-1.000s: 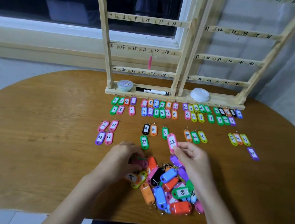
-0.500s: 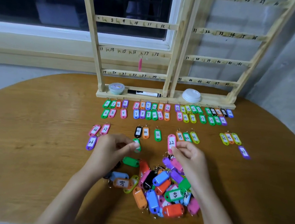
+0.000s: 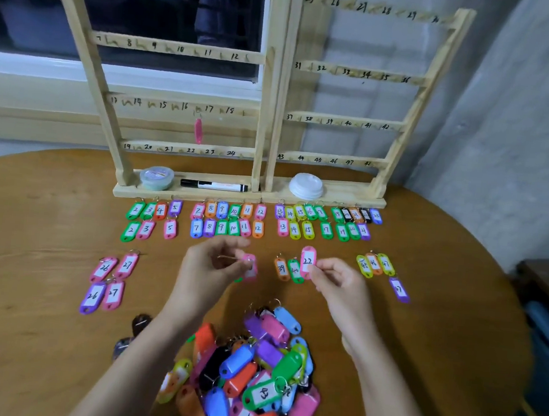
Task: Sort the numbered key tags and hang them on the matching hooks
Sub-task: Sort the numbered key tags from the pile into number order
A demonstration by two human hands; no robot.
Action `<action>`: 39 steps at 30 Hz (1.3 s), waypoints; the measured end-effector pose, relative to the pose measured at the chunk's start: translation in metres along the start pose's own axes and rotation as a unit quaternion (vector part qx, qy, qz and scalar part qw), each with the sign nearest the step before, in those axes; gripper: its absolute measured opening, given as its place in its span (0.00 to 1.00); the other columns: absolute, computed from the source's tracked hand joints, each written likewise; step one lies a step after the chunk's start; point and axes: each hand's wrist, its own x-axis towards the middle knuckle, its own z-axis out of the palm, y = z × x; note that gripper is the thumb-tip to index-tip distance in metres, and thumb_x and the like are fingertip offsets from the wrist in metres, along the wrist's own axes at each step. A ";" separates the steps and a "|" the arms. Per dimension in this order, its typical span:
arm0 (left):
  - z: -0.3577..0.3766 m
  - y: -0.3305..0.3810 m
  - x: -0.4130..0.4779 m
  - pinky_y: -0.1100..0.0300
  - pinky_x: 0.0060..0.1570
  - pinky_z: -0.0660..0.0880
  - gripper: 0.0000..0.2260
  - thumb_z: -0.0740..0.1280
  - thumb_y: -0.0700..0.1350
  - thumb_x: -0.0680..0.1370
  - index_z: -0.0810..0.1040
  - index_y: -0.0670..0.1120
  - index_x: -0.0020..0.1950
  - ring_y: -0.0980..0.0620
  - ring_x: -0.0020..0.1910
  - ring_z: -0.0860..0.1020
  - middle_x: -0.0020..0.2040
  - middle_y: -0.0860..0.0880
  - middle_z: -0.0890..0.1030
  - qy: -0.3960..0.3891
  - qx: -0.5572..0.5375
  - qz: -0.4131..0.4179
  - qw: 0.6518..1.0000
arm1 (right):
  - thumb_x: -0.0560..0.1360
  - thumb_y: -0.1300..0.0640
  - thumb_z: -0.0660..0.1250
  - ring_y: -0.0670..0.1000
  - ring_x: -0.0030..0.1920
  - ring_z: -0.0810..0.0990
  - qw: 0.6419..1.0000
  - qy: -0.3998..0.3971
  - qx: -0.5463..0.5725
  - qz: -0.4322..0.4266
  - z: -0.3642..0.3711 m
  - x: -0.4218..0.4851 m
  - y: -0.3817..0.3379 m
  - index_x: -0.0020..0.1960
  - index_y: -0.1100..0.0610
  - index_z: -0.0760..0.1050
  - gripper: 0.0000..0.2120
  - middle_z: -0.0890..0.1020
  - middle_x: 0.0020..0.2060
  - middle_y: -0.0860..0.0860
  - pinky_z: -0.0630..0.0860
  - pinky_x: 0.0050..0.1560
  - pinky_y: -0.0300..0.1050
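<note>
Pinching a pink tag, left hand — right hand pinches tag 22.

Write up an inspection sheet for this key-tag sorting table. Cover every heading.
Surface: wooden table, curved edge, carries everything.
Job's things: numbered hook rack with one hanging tag beside hook 17. Sorted rows lie in front of the rack. Unsorted pile lies nearest the person.
Clutter: tape roll, black marker and white lid on the rack's base.
Hands: left hand pinches a blurred pink tag. Right hand pinches tag 22.
Cables: nothing seen.
Surroundings: dark window behind, grey wall to the right.
</note>
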 end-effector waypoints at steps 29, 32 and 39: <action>0.041 0.005 0.015 0.64 0.39 0.77 0.05 0.69 0.34 0.75 0.82 0.43 0.47 0.54 0.38 0.81 0.38 0.48 0.83 -0.022 -0.066 -0.069 0.995 | 0.75 0.48 0.69 0.50 0.49 0.80 0.931 0.113 -0.345 0.017 -0.098 0.149 0.022 0.54 0.51 0.79 0.11 0.82 0.48 0.47 0.74 0.43 0.44; 0.037 0.011 0.009 0.68 0.36 0.75 0.05 0.68 0.34 0.75 0.81 0.42 0.48 0.56 0.36 0.80 0.39 0.44 0.83 -0.022 -0.063 -0.058 0.996 | 0.74 0.50 0.70 0.47 0.46 0.80 0.962 0.068 -0.262 -0.040 -0.074 0.111 0.003 0.49 0.50 0.81 0.06 0.81 0.43 0.45 0.76 0.45 0.45; 0.023 0.018 -0.012 0.70 0.33 0.73 0.05 0.68 0.32 0.75 0.81 0.39 0.48 0.60 0.33 0.79 0.38 0.45 0.81 -0.021 -0.048 -0.025 0.998 | 0.75 0.57 0.70 0.43 0.45 0.82 0.987 -0.137 -0.056 -0.063 -0.008 0.002 -0.017 0.47 0.51 0.82 0.03 0.85 0.43 0.47 0.75 0.48 0.35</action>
